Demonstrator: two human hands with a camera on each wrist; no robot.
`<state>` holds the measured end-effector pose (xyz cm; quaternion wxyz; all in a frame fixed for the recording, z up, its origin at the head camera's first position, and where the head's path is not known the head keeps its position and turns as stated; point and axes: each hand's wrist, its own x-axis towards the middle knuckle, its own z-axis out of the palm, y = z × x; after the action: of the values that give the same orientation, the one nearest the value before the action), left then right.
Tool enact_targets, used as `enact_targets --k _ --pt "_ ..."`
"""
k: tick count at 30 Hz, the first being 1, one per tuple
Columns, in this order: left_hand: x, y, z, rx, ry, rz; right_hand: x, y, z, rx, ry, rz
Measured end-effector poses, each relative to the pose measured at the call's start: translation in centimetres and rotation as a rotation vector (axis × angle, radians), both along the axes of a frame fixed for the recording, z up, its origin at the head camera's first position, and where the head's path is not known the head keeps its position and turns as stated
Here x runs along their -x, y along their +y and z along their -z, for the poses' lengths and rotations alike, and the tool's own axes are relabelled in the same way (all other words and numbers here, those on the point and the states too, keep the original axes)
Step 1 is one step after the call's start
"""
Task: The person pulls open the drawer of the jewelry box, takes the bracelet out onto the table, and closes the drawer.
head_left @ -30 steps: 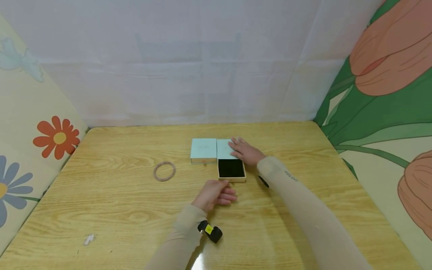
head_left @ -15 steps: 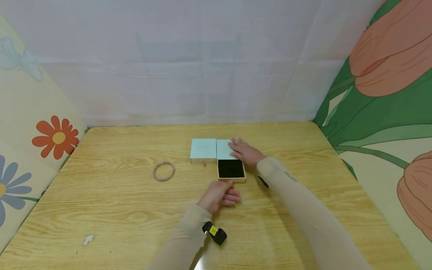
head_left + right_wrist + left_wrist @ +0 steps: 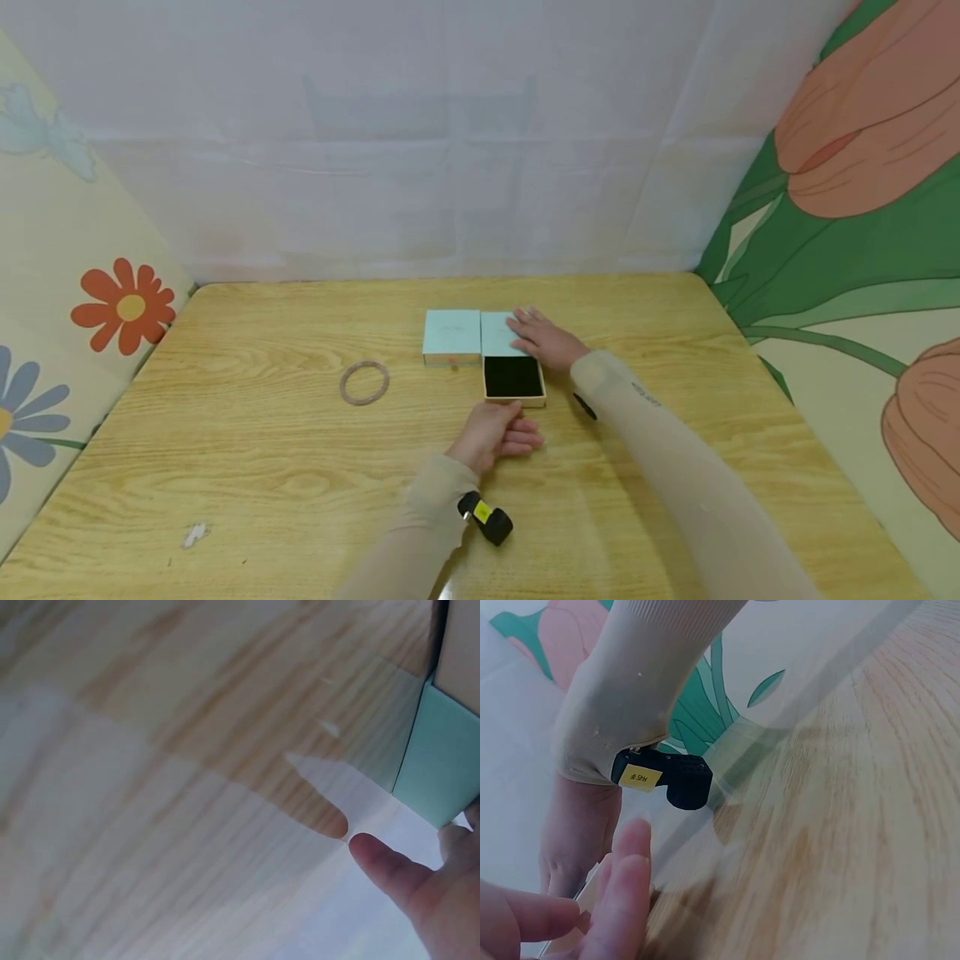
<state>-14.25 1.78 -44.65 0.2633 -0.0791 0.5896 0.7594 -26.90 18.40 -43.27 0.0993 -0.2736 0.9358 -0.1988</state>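
A pale blue slide-out gift box sits mid-table, its black-lined drawer (image 3: 513, 377) standing out toward me from the sleeve (image 3: 497, 332). My right hand (image 3: 551, 340) rests on the sleeve with fingers spread over its top. In the right wrist view, the thumb (image 3: 390, 870) sticks out beside the box's teal side (image 3: 442, 754). My left hand (image 3: 491, 435) is at the drawer's front, where thumb and forefinger pinch a small brown pull tab (image 3: 583, 922); the other fingers extend loosely. To the left lies a pinkish bangle (image 3: 365, 383).
A second pale blue box (image 3: 452, 333), closed, stands directly left of the sleeve. A white scuff mark (image 3: 195, 535) shows on the wooden table (image 3: 285, 467) at front left. A white cloth (image 3: 375, 192) hangs behind, with flower-painted panels (image 3: 847, 275) at the sides.
My left hand has shifted slightly right along the drawer's front, its thumb now at the tab. The right hand, both boxes and the bangle stay in place.
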Motion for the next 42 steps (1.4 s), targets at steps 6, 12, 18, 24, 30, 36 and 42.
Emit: enact_targets --k 6,12,18,24,30,36,42 --pt "0.16 0.37 0.12 -0.027 -0.006 -0.028 -0.03 -0.01 -0.07 0.003 -0.002 -0.007" --pt "0.31 0.56 0.25 -0.036 -0.01 -0.038 -0.03 0.0 -0.09 -0.002 -0.008 0.0" --pt "0.4 0.56 0.38 -0.033 -0.018 -0.039 -0.08 0.03 -0.08 0.0 -0.014 0.004" --pt "0.42 0.56 0.27 -0.025 -0.025 -0.036 -0.01 0.05 0.0 0.004 -0.005 0.0" --pt "0.41 0.5 0.15 -0.024 -0.03 -0.031 0.08 0.04 0.14 0.004 0.005 -0.005" --pt "0.46 0.46 0.08 -0.027 -0.033 -0.03 0.02 0.03 0.05 0.003 -0.003 0.001" --pt "0.59 0.47 -0.01 -0.017 -0.036 -0.028 -0.06 0.06 -0.08 0.001 -0.005 -0.006"
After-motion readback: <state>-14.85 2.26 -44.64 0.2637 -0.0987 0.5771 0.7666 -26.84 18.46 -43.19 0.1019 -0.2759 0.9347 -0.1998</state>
